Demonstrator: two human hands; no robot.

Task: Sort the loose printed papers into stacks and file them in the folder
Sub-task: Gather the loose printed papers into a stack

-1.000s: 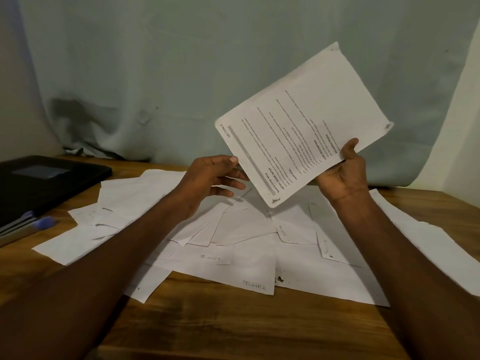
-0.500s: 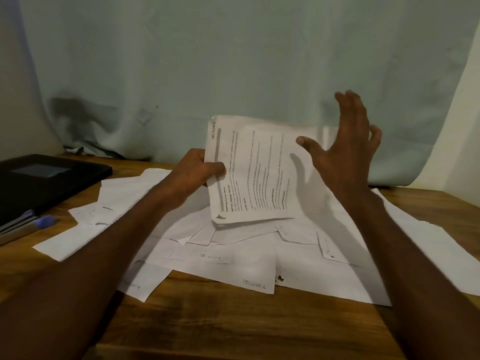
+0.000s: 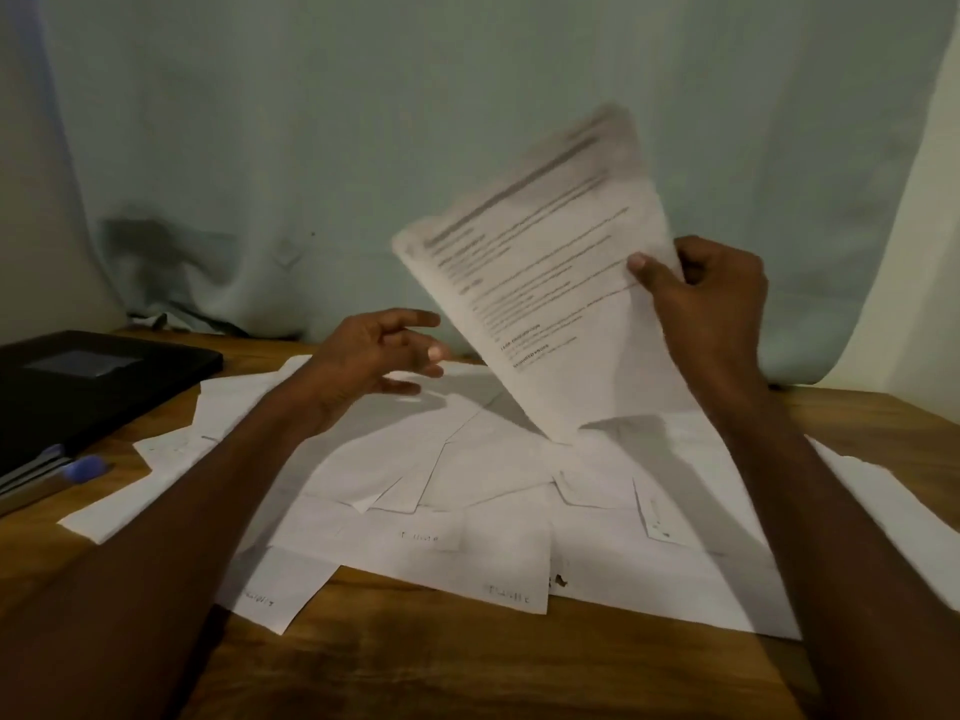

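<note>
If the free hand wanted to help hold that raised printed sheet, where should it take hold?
Probably the sheet's lower left edge, coming from the left. The right hand already pinches the right edge, thumb on the printed face, so that side is taken. The sheet stands tilted, its bottom corner down near the loose papers, and the left hand hovers open just beside that free edge.

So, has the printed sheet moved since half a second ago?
Yes. The printed sheet went from the left hand to the right hand, which pinches its edge, and now sits further right, farther from the black folder.
</note>
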